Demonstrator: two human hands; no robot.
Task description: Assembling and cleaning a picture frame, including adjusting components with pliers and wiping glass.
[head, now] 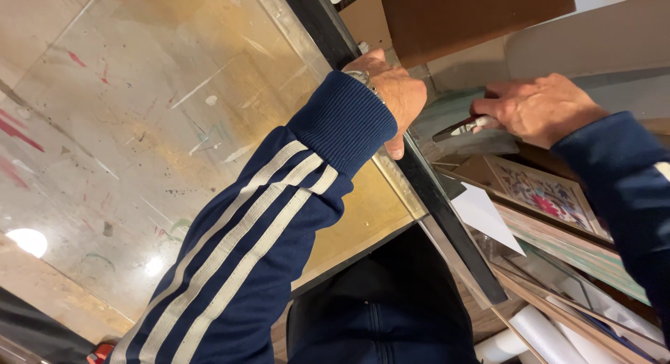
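1. Two hands are seen at the far right edge of a glass-topped table, both in dark blue sleeves; the left sleeve carries pale stripes.
2. The left hand is laid over the black edge strip of the table, its fingers curled down over the far side and its thumb pressed against the near face of the strip. What lies under the curled fingers cannot be told.
3. The right hand is held just right of the left hand, apart from it, with its fingers closed around a small tool that has a red-and-white grip and a dark tip pointed left.
4. The tool tip is seen near the black strip, over a greyish sheet; whether it touches cannot be told.
5. A brown board is seen at the far side, above both hands.
6. A framed floral picture is leaned below the right hand, with a white paper piece to its left and rolled white paper at the near right.
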